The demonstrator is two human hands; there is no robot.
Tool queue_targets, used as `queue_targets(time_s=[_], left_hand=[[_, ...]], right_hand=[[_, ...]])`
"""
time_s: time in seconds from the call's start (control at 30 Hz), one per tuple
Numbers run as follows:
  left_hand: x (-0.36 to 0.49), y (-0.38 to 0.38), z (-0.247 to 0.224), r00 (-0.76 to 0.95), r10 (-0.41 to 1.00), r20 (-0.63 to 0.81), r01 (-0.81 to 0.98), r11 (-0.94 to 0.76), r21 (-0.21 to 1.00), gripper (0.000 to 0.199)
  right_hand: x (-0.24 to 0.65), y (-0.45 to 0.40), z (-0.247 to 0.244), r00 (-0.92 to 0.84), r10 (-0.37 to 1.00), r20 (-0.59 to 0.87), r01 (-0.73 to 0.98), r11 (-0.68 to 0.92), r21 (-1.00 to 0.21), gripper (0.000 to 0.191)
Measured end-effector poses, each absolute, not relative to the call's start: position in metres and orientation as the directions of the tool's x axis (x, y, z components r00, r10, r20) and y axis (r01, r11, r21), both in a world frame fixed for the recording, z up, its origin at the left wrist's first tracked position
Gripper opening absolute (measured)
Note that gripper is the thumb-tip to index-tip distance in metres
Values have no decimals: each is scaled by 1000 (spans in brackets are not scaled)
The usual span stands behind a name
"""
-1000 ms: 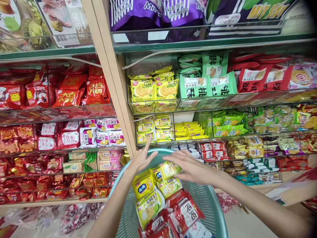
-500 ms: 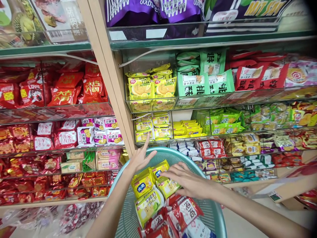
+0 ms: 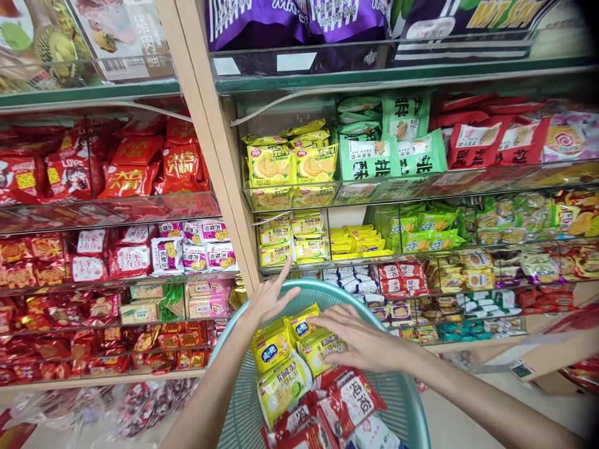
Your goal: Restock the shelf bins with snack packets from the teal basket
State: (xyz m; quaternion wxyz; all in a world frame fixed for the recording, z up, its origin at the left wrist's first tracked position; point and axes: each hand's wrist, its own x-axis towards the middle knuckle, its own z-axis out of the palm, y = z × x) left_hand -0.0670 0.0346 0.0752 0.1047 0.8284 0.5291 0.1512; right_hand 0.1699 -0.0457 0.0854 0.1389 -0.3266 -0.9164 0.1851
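My left hand is over the far left rim of a teal plastic basket, index finger stretched toward the lemon snack packs on the shelf; it holds nothing. Inside the basket, my right hand hovers with its fingers apart, over or touching a yellow lemon snack pack; contact is hard to tell. Beside it lie another yellow pack with a blue label and a lemon pack with a lime picture. Red and white packs and a blue and white pack sit nearer me.
Shelves with clear-fronted bins hold red bags, green bags and yellow lemon packs. A wooden upright divides the shelving. Large purple bags stand on top. On the floor are a plastic bag and a cardboard box.
My right hand has lifted slightly off the yellow lemon pack, showing more of it. The left hand stays pointed at the shelf; the whole view has shifted a little.
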Motion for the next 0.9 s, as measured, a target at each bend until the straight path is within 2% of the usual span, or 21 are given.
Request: queue_targets(time_s=[0.2,0.53,0.9], left_hand=[[-69,34,71,434,889,145,825,-456,334,74],[-76,33,68,513,849,126,795,-525,304,60],[-78,38,59,457,883,107,817,-464,343,65]], right_hand=[[176,-27,100,-590,736,332,587,673,-449,44],[154,29,124,-469,678,566,613,711,-344,40],[127,81,140,-428,579,694,791,611,-22,34]])
